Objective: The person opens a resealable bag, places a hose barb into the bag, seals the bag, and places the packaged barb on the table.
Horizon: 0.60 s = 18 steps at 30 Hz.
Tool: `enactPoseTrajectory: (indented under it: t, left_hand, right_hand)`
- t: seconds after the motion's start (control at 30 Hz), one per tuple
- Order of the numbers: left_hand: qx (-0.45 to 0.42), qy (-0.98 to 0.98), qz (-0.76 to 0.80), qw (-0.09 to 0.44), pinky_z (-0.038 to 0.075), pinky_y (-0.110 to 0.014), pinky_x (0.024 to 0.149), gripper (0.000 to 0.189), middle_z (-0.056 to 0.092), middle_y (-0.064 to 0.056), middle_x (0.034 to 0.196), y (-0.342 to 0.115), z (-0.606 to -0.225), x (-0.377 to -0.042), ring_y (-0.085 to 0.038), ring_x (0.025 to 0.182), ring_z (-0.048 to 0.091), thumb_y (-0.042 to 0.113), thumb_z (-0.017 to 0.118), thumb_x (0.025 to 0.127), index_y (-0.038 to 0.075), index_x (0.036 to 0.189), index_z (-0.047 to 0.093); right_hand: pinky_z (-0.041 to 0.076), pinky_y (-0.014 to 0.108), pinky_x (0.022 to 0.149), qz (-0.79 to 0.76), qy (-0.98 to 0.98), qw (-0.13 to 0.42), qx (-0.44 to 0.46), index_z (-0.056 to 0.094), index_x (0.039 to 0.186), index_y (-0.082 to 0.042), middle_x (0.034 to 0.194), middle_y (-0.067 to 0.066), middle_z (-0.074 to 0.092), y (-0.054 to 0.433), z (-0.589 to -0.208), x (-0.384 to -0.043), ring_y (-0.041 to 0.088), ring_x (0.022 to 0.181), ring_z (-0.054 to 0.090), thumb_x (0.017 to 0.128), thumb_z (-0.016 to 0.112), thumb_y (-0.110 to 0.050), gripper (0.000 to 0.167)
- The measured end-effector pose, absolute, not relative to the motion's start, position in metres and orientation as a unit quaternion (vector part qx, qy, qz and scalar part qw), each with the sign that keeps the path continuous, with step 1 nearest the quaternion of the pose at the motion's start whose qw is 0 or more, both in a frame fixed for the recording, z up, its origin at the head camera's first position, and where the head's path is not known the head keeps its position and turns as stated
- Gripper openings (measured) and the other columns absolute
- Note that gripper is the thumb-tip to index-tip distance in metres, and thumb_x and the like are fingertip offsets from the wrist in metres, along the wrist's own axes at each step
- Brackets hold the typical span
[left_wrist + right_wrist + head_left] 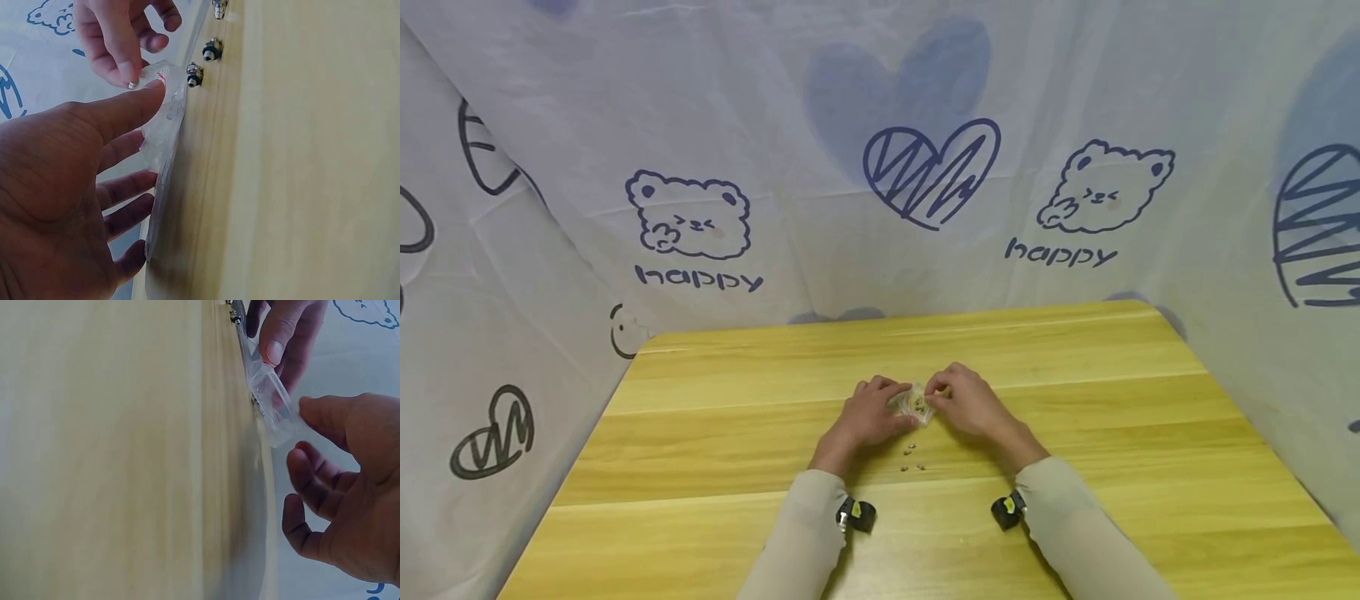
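Note:
A clear plastic zip bag (919, 402) lies between the two hands, with several small dark pieces showing in it. My left hand (874, 412) holds the bag, its thumb on the near side and its other fingers spread along the far edge. On the bag's right side, my right hand (967, 402) has thumb and forefinger together at the opening. In the left wrist view a small pale metal piece (133, 85) shows at those fingertips. Metal threaded fittings with dark rings, such as one fitting (212, 50), lie loose on the wood in front of the bag.
Both hands work over a wood-grain table (737, 450), near its middle. Behind and beside it hangs a pale cloth (805, 250) printed with hearts and bears. Each sleeved wrist wears a small black camera, like the left camera (863, 517).

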State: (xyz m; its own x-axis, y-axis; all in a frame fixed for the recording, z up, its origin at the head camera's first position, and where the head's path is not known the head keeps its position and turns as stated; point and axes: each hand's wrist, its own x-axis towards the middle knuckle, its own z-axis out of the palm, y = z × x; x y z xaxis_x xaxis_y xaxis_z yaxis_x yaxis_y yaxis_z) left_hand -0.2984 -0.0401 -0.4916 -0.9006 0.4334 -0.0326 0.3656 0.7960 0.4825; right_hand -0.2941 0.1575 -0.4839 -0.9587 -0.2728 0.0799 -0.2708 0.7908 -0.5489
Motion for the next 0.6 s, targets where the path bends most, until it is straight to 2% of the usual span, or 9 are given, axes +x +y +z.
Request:
enactPoseTrajectory:
  t: [0.43, 0.6]
  left_hand:
    - [0.211, 0.943, 0.246, 0.074, 0.041, -0.054, 0.093, 0.059, 0.052, -0.008, 0.136, -0.0405, -0.4906, -0.2972, -0.031, 0.118, 0.046, 0.046, 0.067, 0.088, 0.021, 0.140, 0.053]
    - [0.209, 0.944, 0.244, 0.078, 0.040, -0.055, 0.095, 0.060, 0.050, -0.008, 0.138, -0.0410, -0.4904, -0.2982, -0.032, 0.119, 0.045, 0.046, 0.066, 0.088, 0.022, 0.141, 0.052]
  right_hand:
    - [0.045, 0.039, 0.081, -0.276, 0.952, 0.023, -0.132, 0.070, 0.092, -0.023, 0.097, 0.001, 0.057, 0.1519, -0.4854, -0.2957, 0.018, 0.091, 0.054, 0.093, 0.064, -0.025, 0.006]
    - [0.045, 0.037, 0.079, -0.283, 0.950, 0.024, -0.129, 0.070, 0.098, -0.022, 0.098, 0.001, 0.057, 0.1534, -0.4837, -0.2909, 0.018, 0.090, 0.055, 0.094, 0.063, -0.027, 0.009]
